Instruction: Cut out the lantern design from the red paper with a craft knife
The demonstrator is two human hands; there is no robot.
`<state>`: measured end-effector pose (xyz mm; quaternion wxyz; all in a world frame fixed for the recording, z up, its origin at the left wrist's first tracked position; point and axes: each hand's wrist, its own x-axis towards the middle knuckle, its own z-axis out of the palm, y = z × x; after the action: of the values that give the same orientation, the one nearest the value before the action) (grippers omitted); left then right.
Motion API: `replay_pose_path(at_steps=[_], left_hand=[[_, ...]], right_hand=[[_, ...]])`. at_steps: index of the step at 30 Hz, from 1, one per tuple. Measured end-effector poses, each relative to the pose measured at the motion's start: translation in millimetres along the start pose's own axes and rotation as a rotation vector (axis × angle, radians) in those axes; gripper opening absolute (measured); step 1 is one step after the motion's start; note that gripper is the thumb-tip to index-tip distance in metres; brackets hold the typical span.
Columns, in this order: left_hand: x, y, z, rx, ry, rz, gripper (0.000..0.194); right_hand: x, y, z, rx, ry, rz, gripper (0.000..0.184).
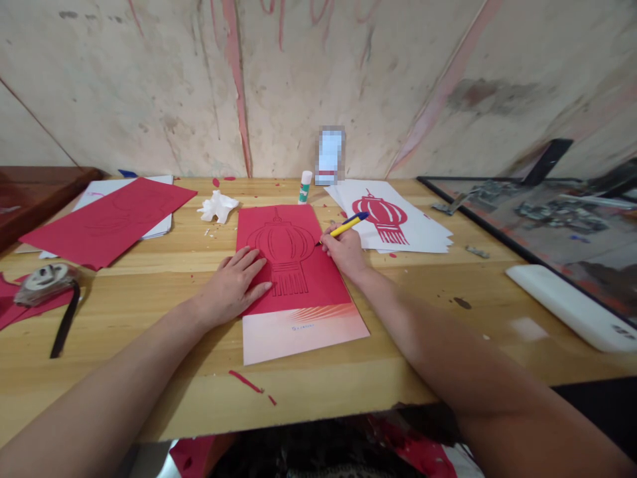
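the red sheet (293,262) lies flat on the table (174,385), on top of a pale card (303,338) that peeks out at its near edge. the left hand (239,282) rests on the sheet's left side, fingers a bit spread and pinching nothing, most likely so the paper does not slide. the right hand has (343,251) a narrow grip on a yellow and blue pen (348,226), low by its tip, maybe to steer it well. the tip is at the right edge of the lantern drawing (281,239), which has a round belly, bendy stripes and a straight fringe. the sheet looks smooth. right of it, a red paper lantern (381,212) with cut-out gaps is on thin white sheets (428,229). just behind it stands a round glue stick (305,188). beside its far left corner sits a soft, crumpled tissue (217,206).
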<state>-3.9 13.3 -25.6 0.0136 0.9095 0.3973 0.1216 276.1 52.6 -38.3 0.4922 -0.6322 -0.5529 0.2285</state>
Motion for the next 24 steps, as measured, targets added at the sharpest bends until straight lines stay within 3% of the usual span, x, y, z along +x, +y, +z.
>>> replay_pose_path(at_steps=[24], left_hand=[[1.0,1.1,-2.3,-0.014,-0.034,-0.027,0.059]], right_hand=[[1.6,4.2,2.6,0.033,0.029,-0.051,0.011]])
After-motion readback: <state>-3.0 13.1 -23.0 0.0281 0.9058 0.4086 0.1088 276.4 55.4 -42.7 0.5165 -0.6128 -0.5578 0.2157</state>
